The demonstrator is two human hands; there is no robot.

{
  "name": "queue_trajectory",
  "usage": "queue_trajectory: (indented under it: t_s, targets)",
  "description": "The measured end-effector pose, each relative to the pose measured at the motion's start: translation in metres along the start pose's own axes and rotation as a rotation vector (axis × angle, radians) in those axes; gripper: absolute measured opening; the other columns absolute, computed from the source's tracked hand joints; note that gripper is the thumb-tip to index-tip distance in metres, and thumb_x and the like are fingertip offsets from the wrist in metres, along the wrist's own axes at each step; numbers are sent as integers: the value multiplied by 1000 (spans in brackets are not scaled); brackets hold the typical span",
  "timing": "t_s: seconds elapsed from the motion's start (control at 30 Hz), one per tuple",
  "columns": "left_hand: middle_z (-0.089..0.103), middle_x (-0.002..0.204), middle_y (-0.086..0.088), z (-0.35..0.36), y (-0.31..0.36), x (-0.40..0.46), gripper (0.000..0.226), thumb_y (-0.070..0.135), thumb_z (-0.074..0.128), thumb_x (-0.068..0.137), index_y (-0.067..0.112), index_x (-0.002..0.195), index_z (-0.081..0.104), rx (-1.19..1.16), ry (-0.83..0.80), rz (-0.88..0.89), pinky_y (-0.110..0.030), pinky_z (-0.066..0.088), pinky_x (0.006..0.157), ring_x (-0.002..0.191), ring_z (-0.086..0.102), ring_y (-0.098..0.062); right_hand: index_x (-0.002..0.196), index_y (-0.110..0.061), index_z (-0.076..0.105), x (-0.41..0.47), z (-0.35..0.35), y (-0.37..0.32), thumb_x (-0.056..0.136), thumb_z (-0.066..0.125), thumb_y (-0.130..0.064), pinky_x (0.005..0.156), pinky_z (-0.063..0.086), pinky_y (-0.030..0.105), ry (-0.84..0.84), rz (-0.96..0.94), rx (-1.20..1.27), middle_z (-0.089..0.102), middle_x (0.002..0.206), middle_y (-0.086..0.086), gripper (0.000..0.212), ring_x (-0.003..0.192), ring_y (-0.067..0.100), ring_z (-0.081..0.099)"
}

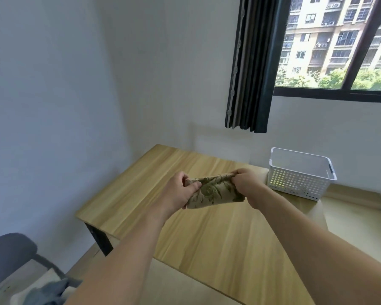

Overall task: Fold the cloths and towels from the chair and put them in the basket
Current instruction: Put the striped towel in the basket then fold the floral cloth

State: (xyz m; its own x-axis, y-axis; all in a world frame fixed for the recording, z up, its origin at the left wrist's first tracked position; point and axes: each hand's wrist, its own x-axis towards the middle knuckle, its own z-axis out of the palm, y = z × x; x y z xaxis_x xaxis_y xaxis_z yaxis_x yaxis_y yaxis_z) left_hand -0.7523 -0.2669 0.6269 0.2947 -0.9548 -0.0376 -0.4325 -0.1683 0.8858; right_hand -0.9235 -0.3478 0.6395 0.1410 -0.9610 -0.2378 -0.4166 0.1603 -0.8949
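Hands, our left hand (180,192) and right hand (246,183) pinching one folded floral cloth (213,191) above one wooden table (207,236), one white basket (299,172) at its right edge, one chair (11,256) lower left holding more cloths (46,291), white walls, one window (339,45).

No legible text anywhere.

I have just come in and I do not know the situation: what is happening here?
A person is folding a small leaf-patterned cloth above the wooden table, the left hand and the right hand each gripping one end. The white basket at the table's far right looks empty. More cloths lie on the chair at the lower left.
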Motion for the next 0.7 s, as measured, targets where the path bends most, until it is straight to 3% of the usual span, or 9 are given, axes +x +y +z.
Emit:
queue_trajectory:
  t_s: [0.13,0.23,0.37,0.47,0.6,0.7]
  targets:
    - [65,90,-11,59,44,10,12,25,62,90,17,95,54,4,-8,-5,-25,41,41,61,56,-19,103,-11,62,21,-66,13,85,30,2,60,49,26,-14,-62,-53,60,88,9,39,76,21,56]
    - [65,86,-11,101,74,8,16,21,60,92,13,105,62,97,-115,-46,-21,43,42,55,54,-17,99,-15,63,34,-110,31,82,31,3,66,54,30,-21,-81,-107,62,91,10,41,85,27,59]
    - [68,81,-8,148,99,26,8,21,63,89,14,90,67,117,-226,-97,-26,49,52,61,58,-18,99,-26,58,55,-163,41,80,28,-2,68,57,37,5,-130,-166,59,99,9,43,91,29,60]
    - [69,84,-7,181,119,49,5,19,64,88,15,90,62,162,-252,-107,-26,50,52,67,62,-21,98,-25,58,70,-199,56,79,28,0,79,57,47,15,-174,-191,61,97,10,43,91,29,60]
    - [68,84,-8,238,147,72,15,14,64,85,9,99,66,197,-397,-175,-24,47,54,65,59,-16,91,-24,61,107,-254,78,80,31,1,75,54,37,24,-179,-255,59,98,7,42,94,26,55]
    - [66,87,-6,287,160,95,15,15,66,80,13,93,61,333,-442,-176,-24,49,58,72,59,-17,82,-32,60,142,-293,89,76,32,-1,82,54,41,-23,-212,-324,59,93,0,42,92,23,56]
